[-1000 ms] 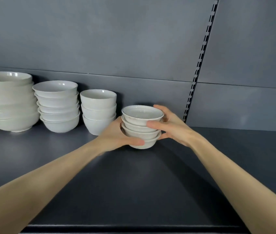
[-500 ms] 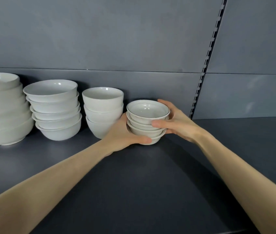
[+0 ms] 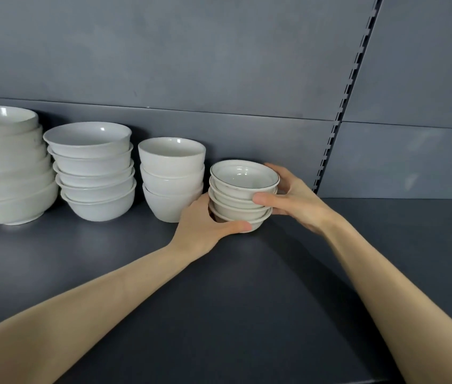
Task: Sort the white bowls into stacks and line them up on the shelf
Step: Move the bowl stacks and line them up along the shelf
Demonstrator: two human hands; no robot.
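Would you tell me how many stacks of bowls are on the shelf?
4, in a row: widest stack far left, partly cropped; medium stack; deep-bowl stack; smallest stack, held by left hand and right hand.

Both bare forearms reach forward from the lower corners and converge toward the middle. The left hand (image 3: 205, 225) sits low, its thumb laid along the near bottom edge of the stack of small bowls (image 3: 243, 187) with the fingers hidden behind. The right hand (image 3: 294, 200) sits higher. Its thumb presses the near side and its fingers curl round the back, so the two hands clasp the stack from opposite sides.
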